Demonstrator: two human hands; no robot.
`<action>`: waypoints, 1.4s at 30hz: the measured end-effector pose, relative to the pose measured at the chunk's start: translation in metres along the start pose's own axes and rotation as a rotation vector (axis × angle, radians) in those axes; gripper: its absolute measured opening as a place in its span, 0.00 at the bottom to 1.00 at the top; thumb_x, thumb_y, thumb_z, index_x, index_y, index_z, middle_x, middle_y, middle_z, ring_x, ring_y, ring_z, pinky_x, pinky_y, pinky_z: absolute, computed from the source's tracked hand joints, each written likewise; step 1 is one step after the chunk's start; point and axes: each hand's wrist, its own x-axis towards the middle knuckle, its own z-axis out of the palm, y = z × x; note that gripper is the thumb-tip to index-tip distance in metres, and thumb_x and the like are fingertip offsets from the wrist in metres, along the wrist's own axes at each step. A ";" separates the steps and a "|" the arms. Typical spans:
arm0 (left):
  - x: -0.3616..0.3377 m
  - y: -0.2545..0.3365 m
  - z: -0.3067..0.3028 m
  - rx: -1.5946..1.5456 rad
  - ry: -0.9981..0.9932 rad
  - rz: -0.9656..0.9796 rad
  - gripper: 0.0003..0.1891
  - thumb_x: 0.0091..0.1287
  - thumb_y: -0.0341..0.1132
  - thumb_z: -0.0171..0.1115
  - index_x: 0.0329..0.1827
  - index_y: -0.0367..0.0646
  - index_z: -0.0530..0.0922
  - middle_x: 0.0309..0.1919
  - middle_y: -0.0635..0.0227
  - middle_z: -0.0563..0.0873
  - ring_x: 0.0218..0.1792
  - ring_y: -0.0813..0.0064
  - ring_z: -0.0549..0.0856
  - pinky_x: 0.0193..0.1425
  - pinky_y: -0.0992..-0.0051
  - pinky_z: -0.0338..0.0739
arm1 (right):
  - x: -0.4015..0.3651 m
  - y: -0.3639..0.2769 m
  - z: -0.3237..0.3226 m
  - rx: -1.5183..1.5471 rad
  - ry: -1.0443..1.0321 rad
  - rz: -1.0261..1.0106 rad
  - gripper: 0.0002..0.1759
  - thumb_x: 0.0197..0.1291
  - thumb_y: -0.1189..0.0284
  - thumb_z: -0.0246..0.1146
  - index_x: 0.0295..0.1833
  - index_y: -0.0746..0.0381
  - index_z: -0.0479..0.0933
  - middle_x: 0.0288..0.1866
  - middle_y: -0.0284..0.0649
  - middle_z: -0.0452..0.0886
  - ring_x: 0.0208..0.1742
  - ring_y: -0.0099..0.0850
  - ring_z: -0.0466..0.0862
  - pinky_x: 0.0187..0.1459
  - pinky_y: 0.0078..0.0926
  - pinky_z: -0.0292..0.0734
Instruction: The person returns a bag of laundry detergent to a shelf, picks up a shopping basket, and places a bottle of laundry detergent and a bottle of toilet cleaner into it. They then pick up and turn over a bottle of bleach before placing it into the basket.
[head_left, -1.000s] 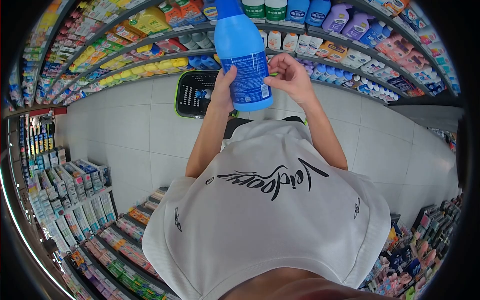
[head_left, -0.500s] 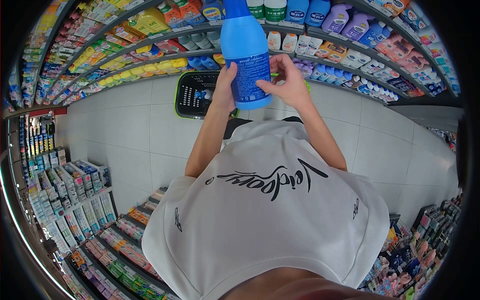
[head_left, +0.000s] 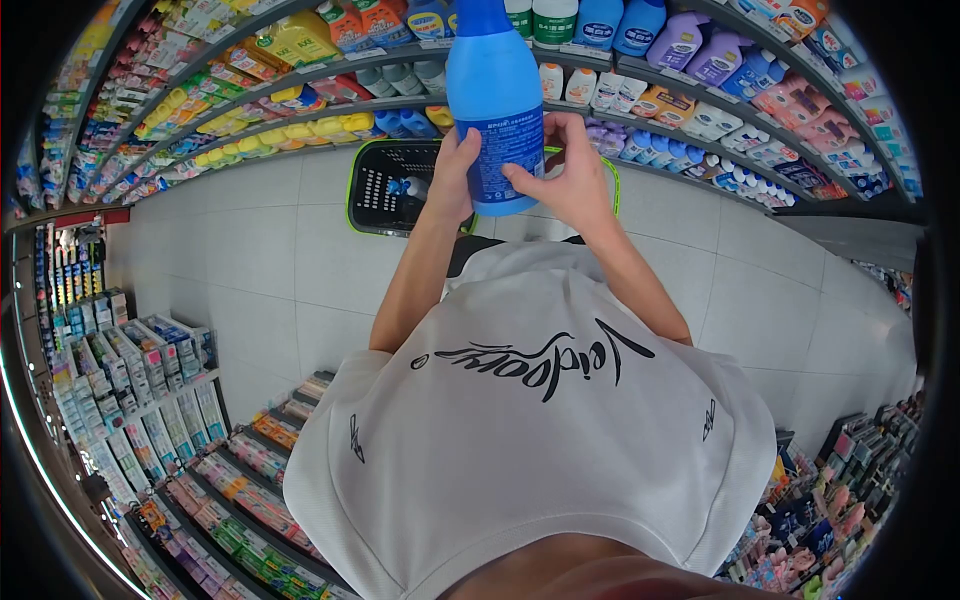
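A large blue plastic bottle (head_left: 493, 85) with a darker blue cap stands nearly upright in front of me, its printed label (head_left: 507, 150) turned my way. My left hand (head_left: 452, 175) is wrapped round its left side, thumb on the label's edge and the other fingers hidden behind. My right hand (head_left: 573, 180) grips the lower right side, its thumb pressed on the label and its fingers bent at the right edge. Below and behind the bottle, a black shopping basket (head_left: 362, 185) with a green rim stands on the floor, partly hidden; something blue and white lies inside.
Curved by the lens, shelves (head_left: 640, 70) of cleaning-product bottles run across the far side. Purple bottles (head_left: 715, 55) stand at upper right. Boxed goods (head_left: 150, 355) fill a rack at left, with more packaged goods (head_left: 235, 520) behind me. The floor (head_left: 250, 260) is pale tile.
My right hand has moved slightly left, its thumb further onto the label and its fingers closer against the bottle. The bottle has shifted slightly right and up in view.
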 end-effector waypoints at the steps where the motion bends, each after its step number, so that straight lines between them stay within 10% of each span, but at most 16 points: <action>1: 0.000 -0.001 0.000 -0.004 0.006 0.000 0.32 0.66 0.50 0.59 0.63 0.34 0.64 0.53 0.58 0.79 0.51 0.67 0.81 0.55 0.67 0.77 | 0.000 -0.001 0.000 -0.014 0.011 0.000 0.36 0.39 0.64 0.76 0.52 0.65 0.66 0.42 0.41 0.79 0.43 0.28 0.80 0.38 0.23 0.75; 12: 0.010 -0.001 0.000 0.003 -0.002 -0.037 0.30 0.69 0.53 0.53 0.61 0.34 0.66 0.51 0.58 0.80 0.51 0.68 0.82 0.55 0.69 0.77 | 0.007 -0.001 0.006 -0.115 0.046 0.031 0.40 0.39 0.57 0.76 0.52 0.69 0.66 0.41 0.48 0.79 0.40 0.36 0.82 0.39 0.29 0.77; 18: 0.006 0.010 -0.007 -0.142 0.152 -0.054 0.31 0.70 0.54 0.48 0.61 0.34 0.67 0.53 0.56 0.80 0.51 0.65 0.82 0.57 0.66 0.75 | 0.027 0.024 0.000 0.550 -0.103 0.138 0.16 0.69 0.73 0.48 0.60 0.67 0.68 0.44 0.40 0.80 0.43 0.26 0.80 0.40 0.22 0.76; 42: -0.028 0.108 -0.119 -0.335 -0.060 0.070 0.44 0.66 0.66 0.40 0.69 0.32 0.57 0.61 0.45 0.71 0.59 0.47 0.75 0.58 0.55 0.76 | 0.039 -0.035 0.133 0.436 -0.107 0.241 0.11 0.53 0.84 0.56 0.42 0.72 0.79 0.20 0.31 0.76 0.17 0.17 0.73 0.19 0.16 0.67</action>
